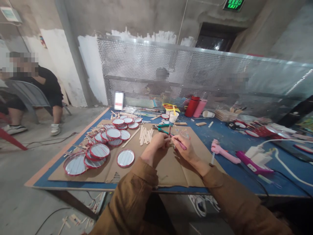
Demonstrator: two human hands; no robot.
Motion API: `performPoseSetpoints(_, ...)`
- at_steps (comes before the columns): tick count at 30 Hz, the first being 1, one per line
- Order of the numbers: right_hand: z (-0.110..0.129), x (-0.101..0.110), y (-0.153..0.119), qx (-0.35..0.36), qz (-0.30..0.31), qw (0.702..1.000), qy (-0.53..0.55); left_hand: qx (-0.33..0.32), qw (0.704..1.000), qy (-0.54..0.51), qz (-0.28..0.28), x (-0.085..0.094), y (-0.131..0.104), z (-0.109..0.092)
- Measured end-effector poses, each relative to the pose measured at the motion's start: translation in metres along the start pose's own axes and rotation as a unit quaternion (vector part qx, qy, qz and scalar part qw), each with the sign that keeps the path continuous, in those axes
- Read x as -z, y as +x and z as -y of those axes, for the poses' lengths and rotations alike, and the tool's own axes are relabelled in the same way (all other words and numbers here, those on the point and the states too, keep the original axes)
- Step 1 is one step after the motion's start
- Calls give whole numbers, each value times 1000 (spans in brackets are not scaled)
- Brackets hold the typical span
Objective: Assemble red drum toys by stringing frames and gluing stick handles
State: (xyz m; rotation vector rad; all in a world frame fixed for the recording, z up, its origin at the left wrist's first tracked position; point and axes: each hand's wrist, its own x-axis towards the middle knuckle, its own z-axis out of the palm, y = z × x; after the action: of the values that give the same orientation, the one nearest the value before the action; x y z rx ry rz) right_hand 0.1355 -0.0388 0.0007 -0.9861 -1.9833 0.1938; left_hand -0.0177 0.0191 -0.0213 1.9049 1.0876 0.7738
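My right hand (185, 149) has its fingers curled closed around a slim pink tool (182, 145), its handle slanting back toward the palm. My left hand (157, 143) faces it, just beside, with the fingers drawn in close together. A short stick (169, 129) stands nearly upright at the meeting point of both sets of fingertips; I cannot tell which hand grips it, nor whether my left fingers are fully closed. Both hands are over a sheet of cardboard (171, 171) on the blue desk (207, 130). Just beyond my left fingers lie green-handled pliers (164, 125); near them, to the left, is a loose pile of flat wooden sticks (146, 135). A single red-rimmed disc (125, 158) lies left of my fingers and nearer my body, and farther left is an overlapping heap of similar discs (99, 150). Beyond the fingers stand a paper cup (174, 117), a red bottle (192, 106) and a pink bottle (200, 108). Well to the right of my fingers are a pink glue gun (224, 152) and a purple power strip (253, 164).
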Motion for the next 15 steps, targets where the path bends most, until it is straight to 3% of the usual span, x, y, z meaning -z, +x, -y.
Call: performPoseSetpoints(15, 1, 1, 0, -6, -3, 1000, -2, -13, 1000, 14, 6, 4, -3, -4)
